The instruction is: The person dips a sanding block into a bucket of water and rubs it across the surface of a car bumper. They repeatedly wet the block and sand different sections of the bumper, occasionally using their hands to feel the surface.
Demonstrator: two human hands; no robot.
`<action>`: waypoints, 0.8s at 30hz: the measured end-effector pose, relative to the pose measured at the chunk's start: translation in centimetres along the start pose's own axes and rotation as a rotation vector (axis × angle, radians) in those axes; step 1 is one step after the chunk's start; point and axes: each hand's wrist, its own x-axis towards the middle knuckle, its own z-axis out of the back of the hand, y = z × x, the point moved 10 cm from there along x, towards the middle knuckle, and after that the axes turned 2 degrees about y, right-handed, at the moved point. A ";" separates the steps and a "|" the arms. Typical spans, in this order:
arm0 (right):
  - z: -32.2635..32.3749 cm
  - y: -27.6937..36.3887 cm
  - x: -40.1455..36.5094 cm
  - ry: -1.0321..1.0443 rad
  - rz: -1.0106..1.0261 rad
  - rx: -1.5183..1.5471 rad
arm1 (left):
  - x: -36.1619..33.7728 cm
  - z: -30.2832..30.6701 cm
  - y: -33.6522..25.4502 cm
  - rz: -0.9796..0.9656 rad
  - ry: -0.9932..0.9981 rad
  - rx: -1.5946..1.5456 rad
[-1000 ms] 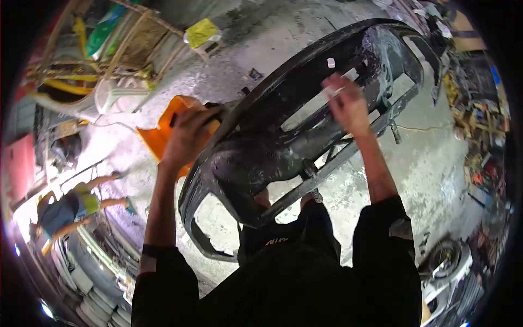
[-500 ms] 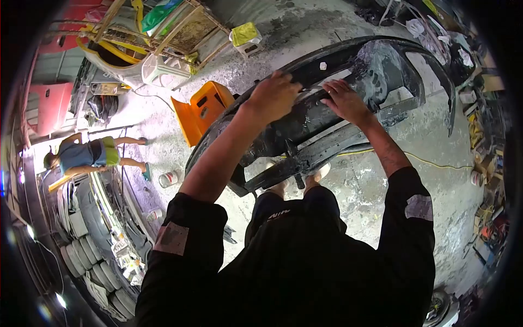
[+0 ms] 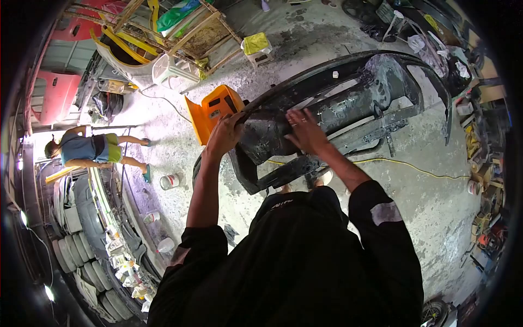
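Note:
A black car bumper (image 3: pixel 332 106) with grey smears lies across the middle of the view, its inner side facing up. At its left end, my left hand (image 3: pixel 223 135) is closed over the upper edge, fingers bent; the thumb is hard to make out. My right hand (image 3: pixel 308 131) rests on the inner face with its fingers spread. Beneath that hand runs a dark bar (image 3: pixel 348 139) along the bumper. An orange plastic piece with slots (image 3: pixel 220 106) stands just beyond my left hand.
A person (image 3: pixel 90 150) stands at the left. A yellow cable (image 3: pixel 408 161) crosses the concrete floor. White stools (image 3: pixel 169 71), a yellow-topped stool (image 3: pixel 256 46) and a metal-framed rack (image 3: pixel 201 32) are at the back. A clear tub (image 3: pixel 169 181) sits left. Clutter (image 3: pixel 485 180) lines the right.
My left hand has moved left and down to the bumper's left end. My right hand has moved left and down along the inner face. The view has shifted slightly.

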 end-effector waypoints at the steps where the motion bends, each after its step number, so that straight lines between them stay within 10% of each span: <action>1: 0.4 -1.8 -0.7 0.049 -0.031 -0.029 | -0.9 0.2 0.7 0.026 -0.021 -0.041; 8: 2.8 -10.6 -3.4 0.125 -0.362 -0.240 | -4.6 -0.2 5.1 0.022 -0.121 -0.216; 17: -0.9 6.6 1.1 0.148 0.045 0.091 | -4.7 0.1 5.2 -0.055 -0.230 -0.454; 24: 0.7 4.3 0.0 -0.350 -0.599 1.092 | -3.8 -8.5 2.9 0.355 0.078 -1.612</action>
